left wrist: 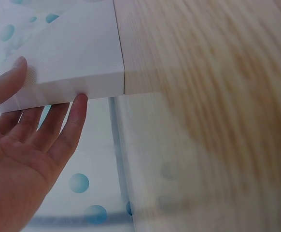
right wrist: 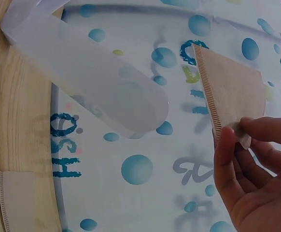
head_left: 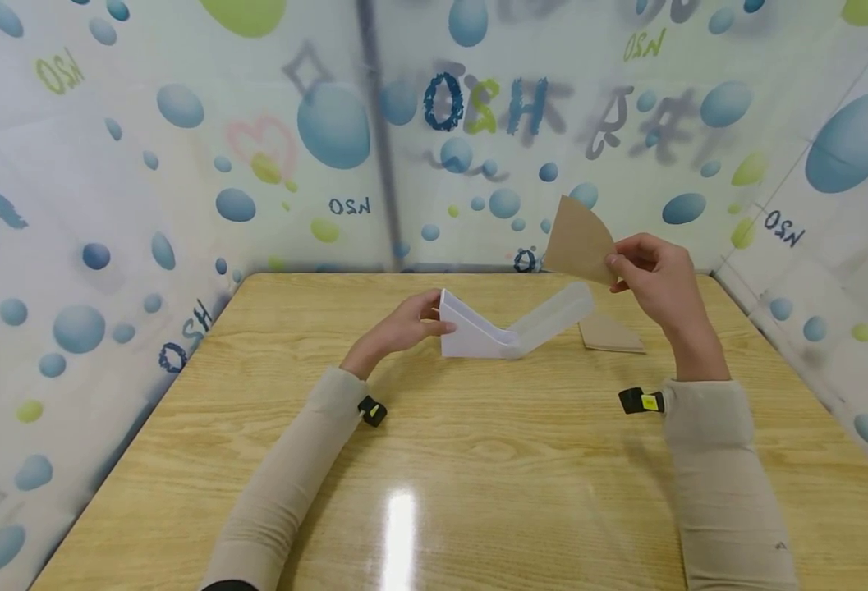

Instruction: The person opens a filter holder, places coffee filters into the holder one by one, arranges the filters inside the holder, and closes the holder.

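My left hand [head_left: 404, 324] grips the back end of a white wedge-shaped box [head_left: 470, 338], thumb on the near side and fingers behind. The box stands on the table, its translucent lid [head_left: 555, 318] swung wide to the right. In the left wrist view the thumb lies across the top face of the box [left wrist: 82, 63] and the fingers are under its edge. Raised above the lid, my right hand [head_left: 663, 275] pinches a brown paper coffee filter [head_left: 577, 238] by one corner. Its crimped seam shows in the right wrist view, on the filter [right wrist: 234, 87].
More brown coffee filters [head_left: 611, 335] lie in a small stack on the wooden table [head_left: 478, 443], right of the box and partly behind the lid. A curtain [head_left: 434, 189] with blue and green dots hangs past the table's far edge and along both sides.
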Tool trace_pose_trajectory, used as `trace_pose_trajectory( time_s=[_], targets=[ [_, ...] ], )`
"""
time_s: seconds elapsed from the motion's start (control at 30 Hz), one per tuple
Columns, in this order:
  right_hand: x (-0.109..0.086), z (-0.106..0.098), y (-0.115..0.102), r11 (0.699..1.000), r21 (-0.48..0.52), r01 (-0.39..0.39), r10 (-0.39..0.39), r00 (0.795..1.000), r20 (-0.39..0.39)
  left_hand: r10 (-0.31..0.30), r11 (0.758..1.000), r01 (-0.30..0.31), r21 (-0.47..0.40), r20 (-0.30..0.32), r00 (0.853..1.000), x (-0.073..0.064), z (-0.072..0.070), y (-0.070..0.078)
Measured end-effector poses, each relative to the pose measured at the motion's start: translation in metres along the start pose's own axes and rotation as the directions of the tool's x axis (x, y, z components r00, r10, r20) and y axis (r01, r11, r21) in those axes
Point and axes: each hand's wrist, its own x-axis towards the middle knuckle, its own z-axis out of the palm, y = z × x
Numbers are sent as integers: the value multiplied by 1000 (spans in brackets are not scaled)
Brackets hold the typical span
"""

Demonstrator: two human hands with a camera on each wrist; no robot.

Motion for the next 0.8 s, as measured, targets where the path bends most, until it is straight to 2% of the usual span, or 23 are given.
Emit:
trace_pose_trajectory(
  time_s=[0.3, 0.8],
  targets=[
    [1, 7, 2, 1000, -11, 12, -12, 999, 32, -17, 1000, 17, -2, -3, 1000, 0, 0, 0],
    [0, 15, 0, 999, -38, 20, -18, 997, 76, -7, 1000, 7, -1, 2, 1000, 1, 0, -1]
  ],
)
